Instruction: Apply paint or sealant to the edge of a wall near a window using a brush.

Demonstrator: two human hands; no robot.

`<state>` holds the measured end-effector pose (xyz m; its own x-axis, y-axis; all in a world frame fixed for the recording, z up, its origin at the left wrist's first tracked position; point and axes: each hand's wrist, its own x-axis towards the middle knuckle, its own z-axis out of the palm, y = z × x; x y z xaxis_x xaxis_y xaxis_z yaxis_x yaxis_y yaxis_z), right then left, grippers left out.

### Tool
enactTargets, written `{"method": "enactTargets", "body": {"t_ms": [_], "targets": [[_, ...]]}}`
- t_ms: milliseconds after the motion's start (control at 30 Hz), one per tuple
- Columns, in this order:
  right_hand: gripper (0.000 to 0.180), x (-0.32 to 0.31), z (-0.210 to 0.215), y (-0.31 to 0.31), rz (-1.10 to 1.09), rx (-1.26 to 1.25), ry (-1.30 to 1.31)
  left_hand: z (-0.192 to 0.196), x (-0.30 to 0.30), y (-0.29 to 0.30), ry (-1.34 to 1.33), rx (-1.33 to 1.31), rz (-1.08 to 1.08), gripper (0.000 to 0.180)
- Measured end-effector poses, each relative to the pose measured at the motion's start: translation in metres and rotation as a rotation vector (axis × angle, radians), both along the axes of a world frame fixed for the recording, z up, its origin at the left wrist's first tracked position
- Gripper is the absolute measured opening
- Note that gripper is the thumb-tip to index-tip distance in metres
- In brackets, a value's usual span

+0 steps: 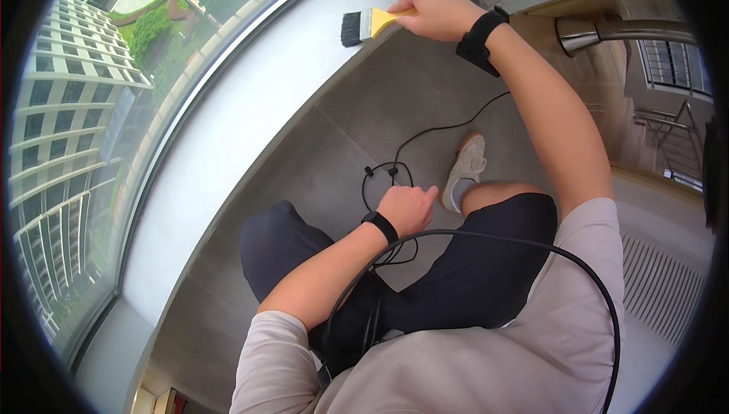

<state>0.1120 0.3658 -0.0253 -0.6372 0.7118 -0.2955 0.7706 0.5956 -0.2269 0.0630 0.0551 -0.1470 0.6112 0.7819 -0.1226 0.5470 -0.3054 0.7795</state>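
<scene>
My right hand [444,13] is closed around the yellow handle of a flat paintbrush [386,22]. The dark bristles of the brush point left, over the white window sill [262,102]; they appear to be at its surface near the inner edge. My left hand [408,210] hangs low between my knees, back of the hand up. One digit sticks out to the right, while the other fingers bend down and are mostly hidden beneath the hand. No held thing shows there. A thin black cable [400,163] runs in loops behind and beside this hand.
Left of the sill is a window pane [99,163] with a building and greenery outside. A thicker black cable [524,241] arches over my lap. Grey tiled floor [326,159] lies below. At the right are a metal rail [642,32], wooden panelling and a slatted vent [657,285].
</scene>
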Motion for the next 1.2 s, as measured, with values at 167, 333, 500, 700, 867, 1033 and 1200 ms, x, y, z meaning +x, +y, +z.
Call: {"method": "enactTargets", "body": {"t_ms": [167,333,500,700,867,1033,1200], "targets": [[0.036,0.065,0.018,0.024,-0.196,-0.006,-0.077,0.005,-0.003,0.003,0.026,-0.015,0.0,0.022],[0.038,0.096,0.008,0.025,-0.409,-0.174,0.281,0.001,-0.006,0.001,0.022,-0.026,0.02,0.028],[0.036,0.085,-0.005,0.017,-0.63,-0.166,0.471,-0.002,-0.014,-0.002,0.051,-0.07,0.037,0.029],[0.036,0.032,0.012,-0.045,-0.355,-0.013,0.334,-0.005,-0.036,-0.003,0.111,-0.101,0.151,0.027],[0.02,-0.02,0.032,-0.153,0.134,-0.046,0.313,-0.006,-0.067,-0.011,0.177,-0.17,0.289,0.03],[0.014,-0.033,0.019,-0.161,0.24,-0.078,0.291,0.007,-0.078,-0.007,0.257,-0.338,0.507,0.03],[0.017,0.008,0.015,-0.098,0.115,0.137,-0.015,0.017,-0.067,0.014,0.197,-0.257,0.771,0.03]]}}
